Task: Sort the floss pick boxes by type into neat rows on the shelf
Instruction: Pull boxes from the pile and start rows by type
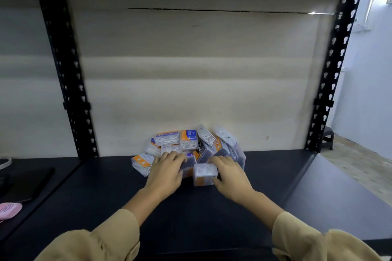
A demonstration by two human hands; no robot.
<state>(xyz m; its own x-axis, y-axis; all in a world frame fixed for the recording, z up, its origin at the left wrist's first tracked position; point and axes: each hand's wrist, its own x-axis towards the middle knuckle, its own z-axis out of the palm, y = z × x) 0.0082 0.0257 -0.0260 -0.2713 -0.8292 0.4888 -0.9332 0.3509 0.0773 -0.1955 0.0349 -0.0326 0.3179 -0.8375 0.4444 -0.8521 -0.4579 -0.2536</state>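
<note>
Fingers [220, 160]: right hand [230, 178] pinching clear box [204, 174] | left hand [166, 172] spread over pile [186, 144]

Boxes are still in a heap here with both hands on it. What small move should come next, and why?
Probably draw the front orange-banded box clear with the right hand and set it on the bare shelf to begin a row. It sits nearest and loose at the front of the jumbled pile, with the fingers already beside it; the left hand rests on the pile.

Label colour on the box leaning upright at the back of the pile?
Orange and blue on the box, with white lettering; head view.
</note>
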